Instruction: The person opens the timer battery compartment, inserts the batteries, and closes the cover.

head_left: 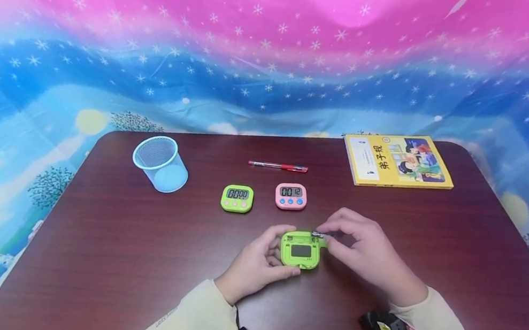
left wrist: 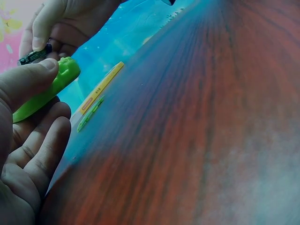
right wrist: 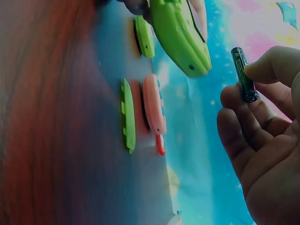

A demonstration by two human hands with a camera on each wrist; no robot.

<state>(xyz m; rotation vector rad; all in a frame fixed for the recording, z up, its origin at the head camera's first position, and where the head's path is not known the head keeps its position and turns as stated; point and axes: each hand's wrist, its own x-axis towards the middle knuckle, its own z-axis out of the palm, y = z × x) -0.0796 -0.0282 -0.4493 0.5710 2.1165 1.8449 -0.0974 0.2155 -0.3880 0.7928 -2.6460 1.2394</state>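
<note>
My left hand (head_left: 261,264) grips a green digital timer (head_left: 300,252) by its edges, its back facing up with the battery slot along the top uncovered. Between thumb and fingers, my right hand (head_left: 367,246) pinches a small dark cylindrical battery (right wrist: 243,75). In the head view the battery overlaps the timer's upper right corner; the right wrist view shows it apart from the timer. The loose green battery cover (right wrist: 128,117) lies on the table, mostly hidden behind my right fingers in the head view.
Beyond my hands lie another green timer (head_left: 237,199) and a pink timer (head_left: 290,197), displays up. A red pen (head_left: 278,166) lies behind them. The blue mesh pen holder (head_left: 161,165) stands at left, and a yellow book (head_left: 397,162) lies at the back right.
</note>
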